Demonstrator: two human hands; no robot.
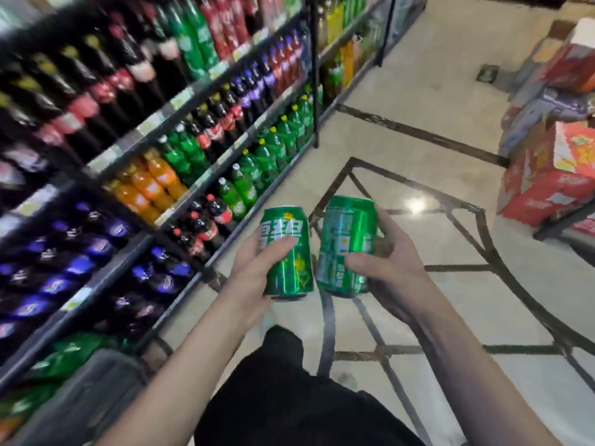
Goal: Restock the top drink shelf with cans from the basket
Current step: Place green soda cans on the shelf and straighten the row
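My left hand (254, 272) grips a green soda can (288, 262) upright, thumb across its label. My right hand (389, 262) holds a second green can (347, 239) beside it, thumb on its front, fingers behind. Both cans hover over the tiled floor in the middle of the view, nearly touching each other. The drink shelving (180, 101) runs along the left, tilted and blurred; its top shelf is mostly cut off at the upper left. A dark grey basket (93, 394) sits at the lower left, with green packaging (70, 352) blurred behind it.
The shelves hold rows of cola, green, orange and purple bottles. Red cartons (553, 175) are stacked on the right side of the aisle. My dark trousers (289, 397) show below. Pale tiled floor with dark lines (418, 133) stretches ahead.
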